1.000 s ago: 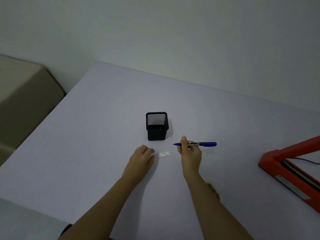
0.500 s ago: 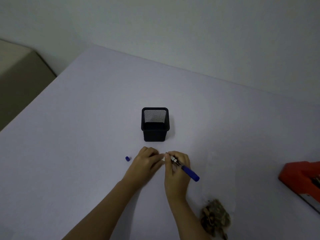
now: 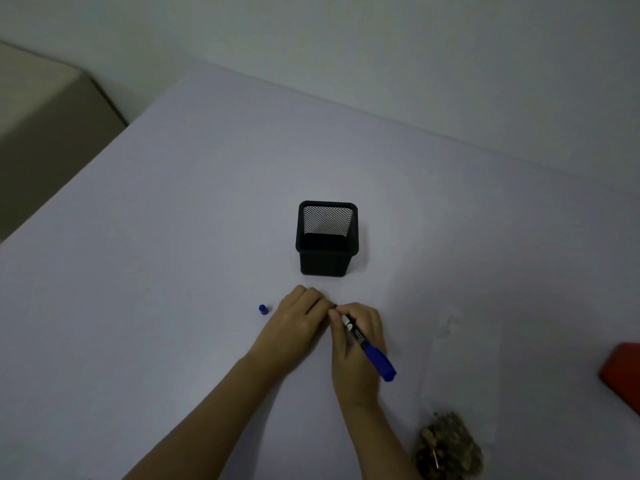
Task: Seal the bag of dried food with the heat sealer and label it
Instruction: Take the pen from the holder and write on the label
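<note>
My right hand grips a blue marker in a writing hold, tip down by my left fingertips. My left hand lies on the table with curled fingers pressed against the right hand's fingers; the small white label is hidden under the two hands. The marker's blue cap lies on the table just left of my left hand. A clear bag of brown dried food lies at the lower right, its transparent upper part reaching up the table.
A black mesh pen holder stands just beyond my hands. A corner of the red heat sealer shows at the right edge. The table's left edge drops toward a beige piece of furniture. The wall is behind the table.
The marker went from held level and capped to uncapped in a writing hold. The cap now lies to the left. Both hands closed over the label, which was visible a second ago.
</note>
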Available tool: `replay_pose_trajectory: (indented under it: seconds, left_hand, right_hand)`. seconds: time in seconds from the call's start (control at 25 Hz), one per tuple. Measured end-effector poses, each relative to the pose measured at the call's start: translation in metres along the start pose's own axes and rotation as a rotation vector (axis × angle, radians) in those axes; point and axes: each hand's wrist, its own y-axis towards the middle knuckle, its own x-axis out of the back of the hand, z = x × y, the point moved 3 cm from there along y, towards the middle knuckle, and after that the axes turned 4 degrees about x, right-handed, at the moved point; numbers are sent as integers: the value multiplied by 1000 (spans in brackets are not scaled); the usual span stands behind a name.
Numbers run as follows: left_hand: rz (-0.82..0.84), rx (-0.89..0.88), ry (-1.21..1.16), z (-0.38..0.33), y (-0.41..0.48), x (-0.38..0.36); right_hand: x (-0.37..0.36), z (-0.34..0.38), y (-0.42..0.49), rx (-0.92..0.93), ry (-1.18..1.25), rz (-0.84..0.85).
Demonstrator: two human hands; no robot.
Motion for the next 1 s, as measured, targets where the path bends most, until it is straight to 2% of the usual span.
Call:
replay_pose_trajectory:
  seconds: [0.32, 0.52, 0.72, 1.0]
  left_hand:
    - [-65, 65, 36, -1, -2, 6]
    - [-107, 223, -67, 0, -19, 10]
    - [-110, 224, -88, 0, -22, 11]
    - [-91, 252, -69, -2, -22, 10]
  right_hand:
    - [-1, -3, -1, -40, 18, 16]
    - [-4, -4, -3, -119, 32, 59]
    - [-7, -3, -4, -105, -7, 91]
    - [0, -1, -1, -79, -13, 30]
